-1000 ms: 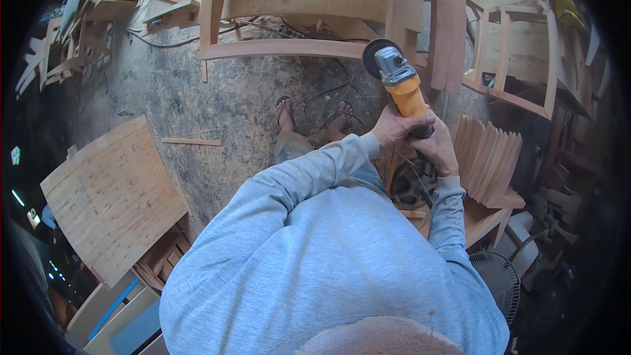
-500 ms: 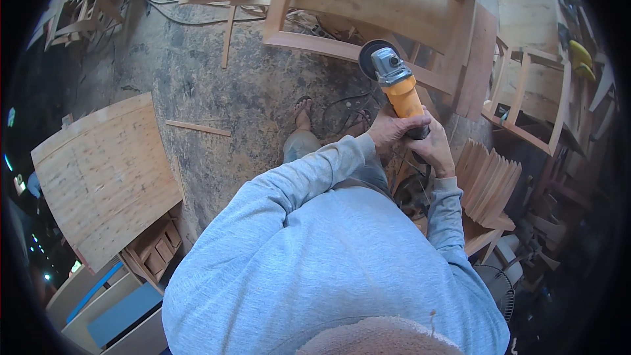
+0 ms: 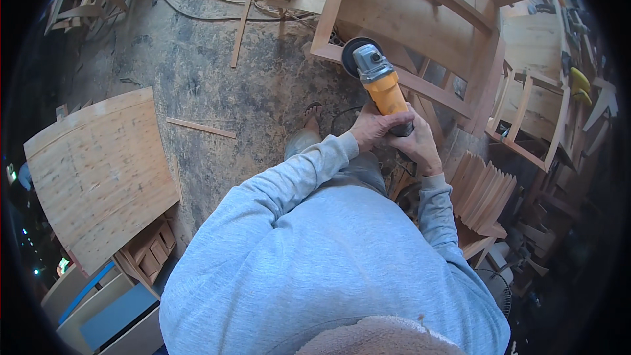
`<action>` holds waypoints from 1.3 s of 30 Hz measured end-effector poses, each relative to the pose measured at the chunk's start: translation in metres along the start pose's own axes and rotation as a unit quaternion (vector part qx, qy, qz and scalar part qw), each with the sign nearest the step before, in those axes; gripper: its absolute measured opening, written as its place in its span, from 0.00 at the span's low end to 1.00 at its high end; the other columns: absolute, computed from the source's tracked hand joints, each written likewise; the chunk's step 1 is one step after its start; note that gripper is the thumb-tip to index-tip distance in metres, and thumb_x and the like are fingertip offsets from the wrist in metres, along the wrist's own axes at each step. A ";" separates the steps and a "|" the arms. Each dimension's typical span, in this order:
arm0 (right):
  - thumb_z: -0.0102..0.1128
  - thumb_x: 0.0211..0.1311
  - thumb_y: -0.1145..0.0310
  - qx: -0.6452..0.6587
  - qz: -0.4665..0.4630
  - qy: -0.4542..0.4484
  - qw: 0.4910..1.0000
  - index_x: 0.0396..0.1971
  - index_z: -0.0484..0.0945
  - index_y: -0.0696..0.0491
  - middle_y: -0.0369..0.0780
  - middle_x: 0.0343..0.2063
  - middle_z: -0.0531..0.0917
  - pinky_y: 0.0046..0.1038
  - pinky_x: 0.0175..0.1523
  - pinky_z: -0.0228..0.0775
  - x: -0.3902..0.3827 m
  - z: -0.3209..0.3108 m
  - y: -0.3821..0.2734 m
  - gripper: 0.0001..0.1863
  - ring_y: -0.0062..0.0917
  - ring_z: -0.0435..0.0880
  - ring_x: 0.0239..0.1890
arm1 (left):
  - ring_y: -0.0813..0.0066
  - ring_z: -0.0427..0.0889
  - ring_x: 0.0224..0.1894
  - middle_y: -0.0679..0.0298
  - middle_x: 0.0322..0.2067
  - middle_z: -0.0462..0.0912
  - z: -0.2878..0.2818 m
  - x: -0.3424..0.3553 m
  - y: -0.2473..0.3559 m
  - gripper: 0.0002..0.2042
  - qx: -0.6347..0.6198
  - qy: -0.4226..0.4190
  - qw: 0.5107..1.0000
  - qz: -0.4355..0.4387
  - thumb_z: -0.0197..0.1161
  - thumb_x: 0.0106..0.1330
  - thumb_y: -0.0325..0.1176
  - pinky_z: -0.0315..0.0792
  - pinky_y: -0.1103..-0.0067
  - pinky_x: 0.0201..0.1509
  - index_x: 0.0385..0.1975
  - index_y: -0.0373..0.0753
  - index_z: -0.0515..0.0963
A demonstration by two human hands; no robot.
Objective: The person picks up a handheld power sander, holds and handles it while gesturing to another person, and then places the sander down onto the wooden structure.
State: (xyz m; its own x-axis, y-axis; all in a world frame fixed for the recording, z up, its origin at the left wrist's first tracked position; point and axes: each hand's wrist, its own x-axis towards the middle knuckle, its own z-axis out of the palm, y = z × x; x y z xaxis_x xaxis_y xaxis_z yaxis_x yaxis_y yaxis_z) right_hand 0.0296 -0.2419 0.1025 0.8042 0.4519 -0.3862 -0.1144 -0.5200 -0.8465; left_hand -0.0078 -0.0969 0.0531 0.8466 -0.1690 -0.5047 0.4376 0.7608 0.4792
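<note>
Having a broad plywood panel (image 3: 102,171) well off to the left of the fingers (image 3: 398,119), with a blue-faced board (image 3: 120,317) on that same side, nearer the body. Has next, between panel and fingers, a thin wooden strip (image 3: 201,127) flat on the stained floor (image 3: 217,85), and a narrow strip (image 3: 240,36) ahead and to the left of the fingers. Grips a yellow angle grinder (image 3: 386,94) by its dark rear end, fingers bent and pressed around it: left hand (image 3: 370,129) closed from the left, thumb laid across the top; right hand (image 3: 424,148) wrapped from the right. Cannot tell how the hidden fingertips underneath sit. Points the metal head (image 3: 369,62) and dark disc (image 3: 351,56) ahead of the fingers and a little left, overlapping a wooden frame (image 3: 334,3); cannot tell whether disc and frame touch. Has that frame reaching ahead and right of the fingers, a bundle of thin wooden pieces (image 3: 483,187) to their right, nearer the body, and a smaller open frame (image 3: 519,110) farther right.
</note>
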 end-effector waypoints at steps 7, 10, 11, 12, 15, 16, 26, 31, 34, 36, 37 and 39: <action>0.75 0.40 0.71 0.022 -0.014 -0.022 0.999 0.57 0.75 0.56 0.41 0.46 0.85 0.28 0.54 0.72 0.018 0.034 -0.021 0.37 0.31 0.82 0.44 | 0.70 0.86 0.43 0.58 0.43 0.84 -0.031 -0.016 0.033 0.24 0.007 0.025 1.000 0.001 0.78 0.56 0.35 0.81 0.78 0.50 0.51 0.35 0.78; 0.76 0.39 0.71 0.032 -0.020 -0.027 0.999 0.57 0.75 0.56 0.41 0.47 0.85 0.28 0.54 0.72 0.019 0.044 -0.028 0.37 0.33 0.82 0.44 | 0.72 0.84 0.46 0.60 0.48 0.84 -0.033 -0.030 0.047 0.22 0.012 0.028 1.000 0.005 0.76 0.59 0.32 0.78 0.77 0.55 0.52 0.38 0.78; 0.76 0.39 0.71 0.029 -0.030 -0.028 0.999 0.57 0.75 0.56 0.42 0.46 0.86 0.29 0.52 0.73 0.020 0.047 -0.030 0.37 0.34 0.84 0.44 | 0.72 0.84 0.46 0.60 0.48 0.84 -0.035 -0.032 0.047 0.22 0.013 0.026 1.000 0.002 0.76 0.59 0.32 0.78 0.77 0.55 0.52 0.38 0.78; 0.76 0.39 0.71 0.026 -0.041 -0.029 0.998 0.57 0.75 0.56 0.42 0.46 0.86 0.31 0.51 0.74 0.020 0.048 -0.030 0.37 0.35 0.85 0.43 | 0.71 0.83 0.47 0.60 0.48 0.84 -0.036 -0.034 0.047 0.23 0.015 0.031 0.999 0.001 0.76 0.59 0.32 0.78 0.77 0.56 0.53 0.38 0.78; 0.76 0.39 0.71 0.022 -0.049 -0.026 0.998 0.57 0.75 0.55 0.43 0.45 0.87 0.32 0.50 0.75 0.016 0.045 -0.025 0.38 0.37 0.86 0.42 | 0.71 0.82 0.49 0.61 0.50 0.84 -0.039 -0.034 0.041 0.24 0.006 0.036 0.999 -0.010 0.77 0.58 0.32 0.77 0.75 0.58 0.54 0.40 0.76; 0.76 0.38 0.70 0.019 -0.048 -0.022 0.998 0.57 0.75 0.55 0.43 0.45 0.87 0.32 0.50 0.75 0.014 0.043 -0.023 0.38 0.37 0.86 0.43 | 0.71 0.82 0.49 0.61 0.50 0.84 -0.038 -0.033 0.037 0.24 0.007 0.035 0.999 -0.013 0.77 0.58 0.32 0.77 0.75 0.58 0.54 0.40 0.76; 0.78 0.38 0.70 0.014 0.006 -0.002 1.000 0.56 0.76 0.55 0.42 0.45 0.87 0.31 0.53 0.73 -0.021 -0.008 0.001 0.38 0.35 0.84 0.44 | 0.70 0.84 0.47 0.59 0.48 0.83 0.010 -0.013 -0.014 0.25 0.010 0.002 1.000 -0.010 0.78 0.57 0.32 0.80 0.74 0.55 0.53 0.37 0.76; 0.78 0.39 0.70 0.017 0.032 0.009 0.999 0.55 0.76 0.56 0.40 0.45 0.86 0.30 0.55 0.71 -0.042 -0.039 0.022 0.36 0.32 0.83 0.44 | 0.70 0.83 0.50 0.60 0.50 0.83 0.032 0.000 -0.048 0.25 0.041 -0.017 0.999 -0.028 0.77 0.58 0.30 0.77 0.72 0.60 0.55 0.38 0.74; 0.78 0.39 0.71 0.016 0.034 0.017 0.999 0.55 0.76 0.56 0.40 0.45 0.86 0.29 0.55 0.71 -0.055 -0.058 0.040 0.36 0.32 0.83 0.43 | 0.70 0.83 0.50 0.60 0.50 0.83 0.047 0.007 -0.069 0.25 0.051 -0.024 0.998 -0.041 0.76 0.58 0.30 0.77 0.73 0.60 0.54 0.38 0.74; 0.77 0.39 0.72 0.032 0.041 0.025 0.998 0.55 0.77 0.56 0.39 0.44 0.86 0.28 0.55 0.71 -0.066 -0.071 0.054 0.36 0.31 0.82 0.43 | 0.70 0.83 0.50 0.60 0.49 0.83 0.061 0.012 -0.083 0.25 0.053 -0.027 0.997 -0.054 0.77 0.58 0.30 0.78 0.73 0.59 0.54 0.38 0.74; 0.77 0.39 0.73 0.040 0.045 0.028 0.998 0.55 0.77 0.56 0.39 0.44 0.86 0.28 0.54 0.71 -0.071 -0.078 0.061 0.35 0.31 0.82 0.43 | 0.69 0.83 0.49 0.60 0.49 0.83 0.068 0.015 -0.090 0.25 0.053 -0.029 0.996 -0.060 0.77 0.58 0.30 0.78 0.73 0.59 0.54 0.38 0.75; 0.77 0.39 0.73 0.051 0.049 0.035 0.997 0.54 0.77 0.56 0.39 0.44 0.86 0.28 0.54 0.71 -0.081 -0.092 0.072 0.35 0.30 0.82 0.42 | 0.69 0.83 0.49 0.59 0.49 0.83 0.081 0.020 -0.102 0.25 0.057 -0.031 0.996 -0.068 0.77 0.58 0.30 0.78 0.73 0.58 0.54 0.38 0.75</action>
State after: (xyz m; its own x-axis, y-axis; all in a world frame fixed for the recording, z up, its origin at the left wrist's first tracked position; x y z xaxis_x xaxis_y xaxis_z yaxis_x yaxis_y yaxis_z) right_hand 0.0102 -0.3831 0.1065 0.8250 0.3489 -0.4446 -0.2501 -0.4801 -0.8408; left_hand -0.0110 -0.2290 0.0524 0.7922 -0.3075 -0.5271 0.5789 0.6520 0.4897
